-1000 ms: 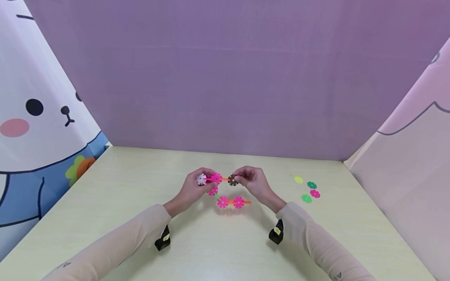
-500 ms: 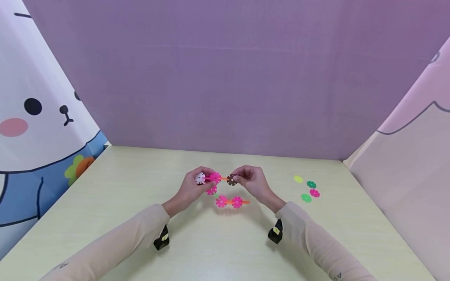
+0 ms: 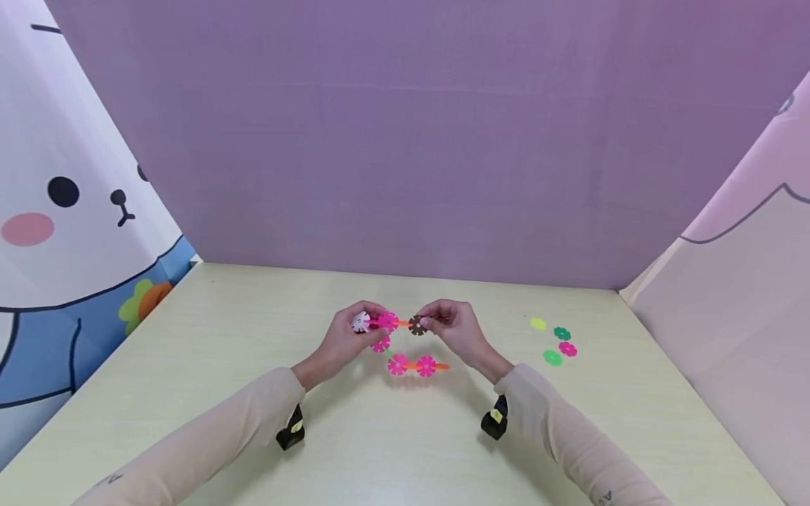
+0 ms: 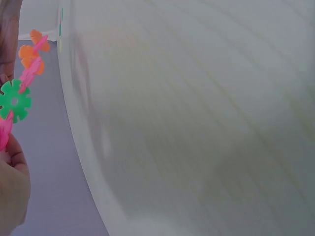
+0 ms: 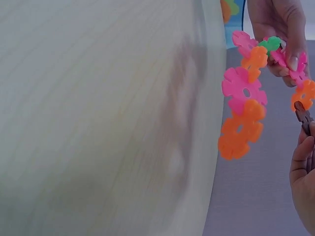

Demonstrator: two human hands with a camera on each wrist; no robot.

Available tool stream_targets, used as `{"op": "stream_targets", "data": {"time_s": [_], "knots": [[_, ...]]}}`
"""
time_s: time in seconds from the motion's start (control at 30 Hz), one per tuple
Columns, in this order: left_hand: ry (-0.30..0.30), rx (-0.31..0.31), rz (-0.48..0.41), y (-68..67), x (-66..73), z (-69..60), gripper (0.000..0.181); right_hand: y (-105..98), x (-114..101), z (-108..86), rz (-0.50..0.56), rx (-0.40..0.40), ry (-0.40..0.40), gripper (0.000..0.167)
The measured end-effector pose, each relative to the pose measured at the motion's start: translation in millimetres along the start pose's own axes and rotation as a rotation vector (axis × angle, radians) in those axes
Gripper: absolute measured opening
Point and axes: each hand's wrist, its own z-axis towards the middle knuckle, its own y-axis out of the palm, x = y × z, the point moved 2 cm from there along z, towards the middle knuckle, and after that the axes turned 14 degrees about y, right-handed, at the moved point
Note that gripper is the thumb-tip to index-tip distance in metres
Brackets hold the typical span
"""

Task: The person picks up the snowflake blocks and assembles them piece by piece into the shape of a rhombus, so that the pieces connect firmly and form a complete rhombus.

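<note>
A chain of slotted flower-shaped plastic discs hangs between the two hands above the table. My left hand (image 3: 344, 336) pinches a pink disc (image 3: 388, 322) of the chain between thumb and fingers. A white disc (image 3: 361, 322) sits at its palm side. From that grip the lower branch runs through a green disc (image 4: 15, 101) to pink discs (image 3: 397, 365) and an orange end disc (image 5: 234, 140). With thumb and fingertips my right hand (image 3: 462, 336) holds a brown disc (image 3: 416, 325), whose edge meets the slot side of an orange disc (image 5: 303, 94). How deep they interlock is unclear.
On the table (image 3: 392, 450) to the right lie loose discs: yellow (image 3: 538, 323), dark green (image 3: 562, 333), pink (image 3: 567, 348) and light green (image 3: 553, 358). A purple cloth (image 3: 405, 154) stands behind the table. Printed cloths flank both sides.
Both hands keep the same grips. The chain has shifted very slightly to the left with them; the loose discs stay where they were.
</note>
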Motion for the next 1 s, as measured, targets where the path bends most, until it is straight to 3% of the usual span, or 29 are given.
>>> {"op": "stream_targets", "data": {"time_s": [0.23,0.57,0.83,1.0], "knots": [[0.012,0.015,-0.006,-0.3,-0.4,0.8,0.026,-0.9,-1.2,-2.2,-0.017,0.000,-0.041,0.012],[0.085,0.014,-0.016,-1.7,2.3,0.6,0.027,-4.5,-1.9,-3.1,-0.030,-0.002,-0.109,0.012],[0.092,0.025,-0.038,-1.6,2.4,-0.8,0.027,-3.7,-2.2,-5.4,-0.009,-0.006,-0.097,0.013],[0.109,0.021,-0.030,-1.0,3.3,-1.4,0.026,-1.4,-13.6,-11.9,-0.001,-0.011,-0.092,0.012]]}}
